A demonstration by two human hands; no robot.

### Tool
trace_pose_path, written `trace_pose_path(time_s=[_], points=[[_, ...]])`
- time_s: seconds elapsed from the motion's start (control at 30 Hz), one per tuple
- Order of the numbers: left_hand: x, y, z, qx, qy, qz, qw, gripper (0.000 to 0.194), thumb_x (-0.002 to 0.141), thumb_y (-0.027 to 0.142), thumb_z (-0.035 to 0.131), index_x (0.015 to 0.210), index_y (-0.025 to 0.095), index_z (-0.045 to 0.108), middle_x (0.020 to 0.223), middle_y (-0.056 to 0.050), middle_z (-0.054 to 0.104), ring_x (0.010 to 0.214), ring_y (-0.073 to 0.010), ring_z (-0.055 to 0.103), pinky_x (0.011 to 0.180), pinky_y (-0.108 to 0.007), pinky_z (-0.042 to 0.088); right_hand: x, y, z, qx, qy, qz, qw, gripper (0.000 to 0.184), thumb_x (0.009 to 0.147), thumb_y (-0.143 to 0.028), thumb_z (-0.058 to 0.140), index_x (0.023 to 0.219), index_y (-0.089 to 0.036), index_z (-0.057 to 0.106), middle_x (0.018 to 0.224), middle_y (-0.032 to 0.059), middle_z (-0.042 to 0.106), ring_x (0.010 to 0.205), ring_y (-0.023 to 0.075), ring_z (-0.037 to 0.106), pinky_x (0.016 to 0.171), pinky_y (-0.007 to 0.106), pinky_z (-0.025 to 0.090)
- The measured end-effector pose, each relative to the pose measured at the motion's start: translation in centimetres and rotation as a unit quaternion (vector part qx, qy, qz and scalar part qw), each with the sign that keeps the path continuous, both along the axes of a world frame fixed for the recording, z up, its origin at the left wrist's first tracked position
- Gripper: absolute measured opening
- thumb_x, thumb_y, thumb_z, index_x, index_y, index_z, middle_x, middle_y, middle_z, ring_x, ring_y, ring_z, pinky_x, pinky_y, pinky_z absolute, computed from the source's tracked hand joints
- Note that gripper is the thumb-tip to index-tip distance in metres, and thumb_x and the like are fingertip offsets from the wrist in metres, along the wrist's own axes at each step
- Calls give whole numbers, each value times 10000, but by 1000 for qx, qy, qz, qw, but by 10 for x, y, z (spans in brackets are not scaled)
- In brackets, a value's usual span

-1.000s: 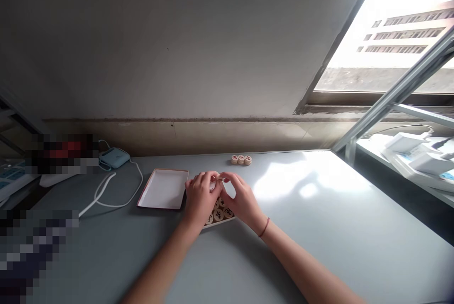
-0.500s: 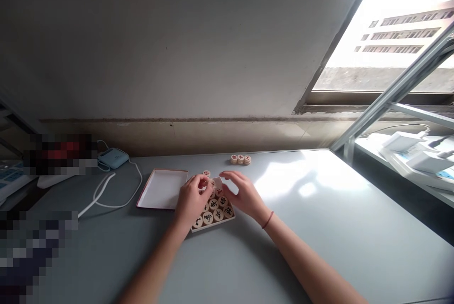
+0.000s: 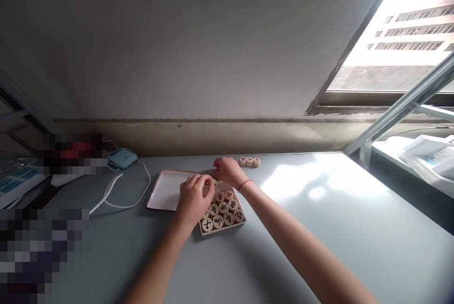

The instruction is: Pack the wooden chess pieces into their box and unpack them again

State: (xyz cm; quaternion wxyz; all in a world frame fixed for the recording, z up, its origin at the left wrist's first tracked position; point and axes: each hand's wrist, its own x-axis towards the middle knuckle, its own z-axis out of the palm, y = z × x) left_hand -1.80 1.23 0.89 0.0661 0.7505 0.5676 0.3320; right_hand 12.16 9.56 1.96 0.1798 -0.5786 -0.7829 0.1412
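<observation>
My left hand (image 3: 194, 196) is over the left rear part of a shallow box (image 3: 223, 231), thumb and fingers closed on a round Chinese chess piece (image 3: 214, 182). Several wooden pieces with black characters fill the front rows of the box, and a red-marked piece (image 3: 220, 195) lies farther back. My right hand (image 3: 229, 171) is just behind the box, its fingers curled down towards the tabletop; whatever is under them is hidden. The box lid (image 3: 169, 189) rests inside-up to the left, partly behind my left hand.
Three red-marked pieces (image 3: 250, 161) stand in a row near the wall. At the left are a light-blue device (image 3: 122, 157), a white cable (image 3: 106, 192) and a power strip (image 3: 19, 181). Sunlight falls on the grey table (image 3: 301, 228), and a metal frame (image 3: 390, 117) rises at the right.
My right hand has moved from the box's right rear side to behind it, over the spot where a loose piece stood. My left hand stays by the box. The whole view has shifted slightly.
</observation>
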Motion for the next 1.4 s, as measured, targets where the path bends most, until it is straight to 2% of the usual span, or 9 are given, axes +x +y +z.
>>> trace_pose_path(time_s=[0.1, 0.17, 0.3, 0.4, 0.6, 0.8, 1.23, 1.33, 1.4], points=[[3, -2, -1, 6, -6, -3, 1000, 108, 888, 236, 476, 907, 206, 578, 926, -53, 661, 903, -200, 608, 825, -342, 450, 33, -14, 1, 52, 18, -40, 998, 228, 775, -146, 502, 951, -184, 643, 919, 84, 692, 801, 200, 627, 669, 269, 416], [5, -3, -2, 15, -34, -8, 999, 111, 895, 242, 464, 939, 205, 560, 977, -64, 651, 947, -207, 597, 842, -349, 452, 63, -30, -5, 134, 46, -48, 989, 187, 793, -171, 483, 917, -194, 620, 900, 65, 676, 793, 186, 614, 678, 267, 429], [10, -5, -4, 9, -73, -21, 997, 115, 898, 247, 459, 954, 218, 556, 939, -45, 670, 910, -195, 614, 841, -350, 465, 115, -59, -37, 173, -15, -91, 981, 170, 837, -218, 441, 801, -205, 607, 794, 72, 662, 744, 209, 596, 651, 299, 435], [14, -7, -5, -2, -74, -29, 997, 120, 892, 259, 466, 936, 219, 570, 894, -30, 685, 862, -188, 629, 817, -344, 476, 132, -67, -58, 177, 0, -115, 977, 242, 891, -278, 414, 821, -204, 633, 895, 81, 678, 799, 203, 616, 713, 310, 456], [16, -7, -5, -10, -70, -35, 997, 127, 884, 269, 470, 920, 219, 581, 882, -24, 694, 836, -187, 638, 798, -341, 490, 137, -61, -65, 176, -65, -168, 968, 290, 907, -298, 416, 996, -208, 678, 947, 90, 633, 808, 204, 566, 732, 319, 429], [19, -8, -8, -21, -53, -46, 997, 131, 881, 253, 476, 924, 223, 596, 914, -28, 699, 860, -185, 638, 793, -331, 493, 133, -45, -61, 121, -121, -225, 959, 353, 879, -285, 450, 1209, -229, 563, 1076, 115, 606, 911, 251, 535, 718, 339, 388], [22, -10, -11, -29, -31, -48, 998, 133, 888, 255, 474, 932, 226, 596, 933, -30, 703, 892, -196, 625, 811, -349, 468, 139, -34, -66, 155, -43, -208, 965, 362, 856, -262, 462, 1184, -200, 601, 1060, 111, 620, 884, 234, 580, 750, 349, 437], [25, -11, -9, -25, -39, -53, 998, 146, 895, 274, 471, 939, 230, 603, 919, -25, 704, 884, -197, 631, 814, -358, 472, 133, -42, -55, 213, 25, -159, 964, 354, 871, -255, 444, 1190, -188, 583, 1105, 121, 622, 951, 241, 590, 798, 383, 463], [27, -13, -6, -22, -58, -49, 997, 150, 894, 294, 483, 959, 237, 606, 915, -16, 706, 863, -191, 642, 817, -360, 476, 121, -54, -44, 255, 82, -55, 962, 337, 881, -275, 468, 1193, -194, 562, 1138, 120, 623, 1006, 235, 587, 831, 384, 478]])
